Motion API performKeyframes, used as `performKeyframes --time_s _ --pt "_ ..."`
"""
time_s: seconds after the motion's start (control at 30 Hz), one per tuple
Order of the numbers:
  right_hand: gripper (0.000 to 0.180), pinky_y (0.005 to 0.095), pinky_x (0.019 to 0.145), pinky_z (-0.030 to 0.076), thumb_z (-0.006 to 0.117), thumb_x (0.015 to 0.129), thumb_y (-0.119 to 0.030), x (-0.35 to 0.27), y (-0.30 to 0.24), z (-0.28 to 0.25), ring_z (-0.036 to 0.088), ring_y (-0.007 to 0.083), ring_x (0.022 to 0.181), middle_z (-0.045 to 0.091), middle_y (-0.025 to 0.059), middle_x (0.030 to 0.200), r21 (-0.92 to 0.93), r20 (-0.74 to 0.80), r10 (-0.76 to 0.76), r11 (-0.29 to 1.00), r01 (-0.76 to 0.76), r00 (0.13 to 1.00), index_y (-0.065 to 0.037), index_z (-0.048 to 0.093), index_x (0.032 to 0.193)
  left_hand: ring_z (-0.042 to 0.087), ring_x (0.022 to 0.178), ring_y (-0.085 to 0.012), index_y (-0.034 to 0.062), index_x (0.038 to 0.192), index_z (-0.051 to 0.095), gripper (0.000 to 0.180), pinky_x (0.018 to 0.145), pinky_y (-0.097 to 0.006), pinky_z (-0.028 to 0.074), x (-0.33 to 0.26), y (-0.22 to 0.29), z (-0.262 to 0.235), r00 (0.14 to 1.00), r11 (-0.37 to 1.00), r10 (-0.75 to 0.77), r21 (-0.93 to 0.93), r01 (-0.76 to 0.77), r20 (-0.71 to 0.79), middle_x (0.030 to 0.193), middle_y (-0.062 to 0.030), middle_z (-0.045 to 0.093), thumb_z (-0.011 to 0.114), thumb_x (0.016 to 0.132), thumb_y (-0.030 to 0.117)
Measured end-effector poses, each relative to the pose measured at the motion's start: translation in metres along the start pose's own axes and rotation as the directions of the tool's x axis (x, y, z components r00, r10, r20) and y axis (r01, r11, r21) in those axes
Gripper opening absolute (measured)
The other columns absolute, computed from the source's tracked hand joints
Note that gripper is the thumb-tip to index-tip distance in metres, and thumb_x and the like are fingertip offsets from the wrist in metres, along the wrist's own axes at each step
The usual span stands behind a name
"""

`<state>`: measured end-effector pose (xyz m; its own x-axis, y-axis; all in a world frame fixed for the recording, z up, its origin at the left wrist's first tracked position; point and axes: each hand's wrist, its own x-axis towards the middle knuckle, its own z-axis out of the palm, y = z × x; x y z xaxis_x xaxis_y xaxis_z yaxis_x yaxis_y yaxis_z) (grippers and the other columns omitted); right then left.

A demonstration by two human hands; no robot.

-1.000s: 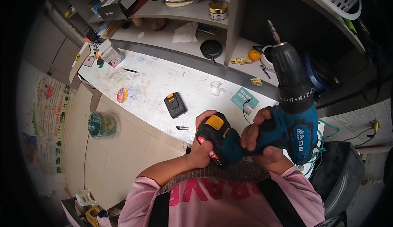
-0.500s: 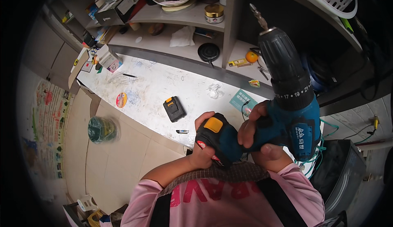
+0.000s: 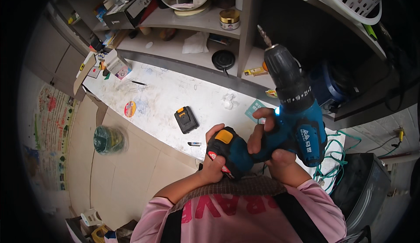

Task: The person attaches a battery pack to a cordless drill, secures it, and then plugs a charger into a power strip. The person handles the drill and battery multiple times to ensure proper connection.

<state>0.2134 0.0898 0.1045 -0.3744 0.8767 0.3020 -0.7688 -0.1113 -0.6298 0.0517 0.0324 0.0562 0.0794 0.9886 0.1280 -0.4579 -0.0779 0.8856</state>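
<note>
In front of my chest is a blue and black cordless drill [image 3: 308, 135], its chuck and metal bit pointing up and away. My right hand [image 3: 259, 139] is closed around the drill's grip, with fingers near the trigger, and a small light glows below the chuck. At the base of the grip, my left hand [image 3: 213, 169] grasps the black battery pack [image 3: 214, 146] with a yellow button. The pack appears seated against the drill. A second black battery [image 3: 187, 120] lies on the white table, beyond my left hand. Near it is a small pen-like object [image 3: 194, 144].
The white table [image 3: 166, 98] holds a small box [image 3: 117, 65], crumpled tissue [image 3: 229, 100] and a green card [image 3: 254, 110]. Behind it are grey shelves [image 3: 183, 22] with a black round lid [image 3: 223, 60]. Green cable [image 3: 339, 157] tangles at right; a green tub [image 3: 107, 139] stands on the floor.
The drill has shifted left and its bit now sits lower, in front of the dark shelf opening. The light below the chuck now shows lit. Both hands keep their hold.
</note>
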Motion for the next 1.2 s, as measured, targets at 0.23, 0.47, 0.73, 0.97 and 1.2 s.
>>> performKeyframes --time_s 0.23,0.47,0.73,0.97,1.2 --pt "0.040 0.0358 0.071 0.055 0.068 0.066 -0.008 0.000 0.002 0.001 0.064 0.0262 0.077 0.049 0.0146 0.107 -0.011 0.018 -0.042 0.999 0.043 0.999 0.000 0.050 0.101 0.047 0.109 -0.0211 0.0006 0.137 0.012 0.087 0.096 -0.034 0.035 0.002 -0.004 -0.002 0.998 0.999 0.040 0.022 -0.041 0.038 0.118 -0.0123 0.045 0.055 0.083 0.053" --pt "0.040 0.0347 0.067 0.054 0.070 0.066 -0.009 -0.003 0.004 0.001 0.063 0.0266 0.075 0.048 0.0138 0.106 0.002 -0.003 -0.059 0.998 0.059 0.998 0.000 0.050 0.099 0.049 0.109 -0.0247 0.0056 0.138 0.015 0.089 0.095 -0.036 0.039 -0.001 -0.010 -0.004 1.000 0.999 0.014 0.029 -0.014 0.006 0.118 -0.0155 0.048 0.057 0.079 0.058" --pt "0.058 0.0328 0.066 0.053 0.072 0.062 -0.009 -0.003 -0.002 0.009 0.062 0.0266 0.078 0.047 0.0155 0.112 -0.043 0.003 -0.030 0.999 0.030 1.000 0.003 0.047 0.113 0.047 0.110 -0.0210 0.0032 0.137 0.013 0.086 0.096 -0.034 0.036 -0.002 -0.007 -0.004 0.998 0.999 0.033 -0.017 -0.033 0.047 0.119 -0.0117 0.045 0.056 0.082 0.052" --pt "0.087 0.0321 0.071 0.049 0.075 0.061 -0.010 -0.001 -0.006 0.004 0.061 0.0259 0.081 0.047 0.0194 0.125 -0.076 0.115 0.132 0.989 -0.124 0.985 -0.001 0.032 0.136 0.049 0.109 -0.0252 0.0045 0.139 0.014 0.090 0.095 -0.036 0.040 -0.003 -0.005 -0.003 0.999 1.000 0.025 -0.016 -0.025 0.024 0.118 -0.0157 0.048 0.054 0.080 0.060" --pt "0.055 0.0337 0.065 0.041 0.075 0.064 -0.009 -0.004 0.011 -0.008 0.060 0.0223 0.069 0.055 0.0118 0.103 0.106 0.227 -0.007 0.994 -0.017 0.974 -0.009 0.048 0.113 0.046 0.111 -0.0217 0.0035 0.138 0.012 0.089 0.097 -0.035 0.035 -0.004 -0.007 -0.003 0.997 0.997 0.055 -0.058 -0.052 0.048 0.119 -0.0121 0.045 0.058 0.081 0.053"
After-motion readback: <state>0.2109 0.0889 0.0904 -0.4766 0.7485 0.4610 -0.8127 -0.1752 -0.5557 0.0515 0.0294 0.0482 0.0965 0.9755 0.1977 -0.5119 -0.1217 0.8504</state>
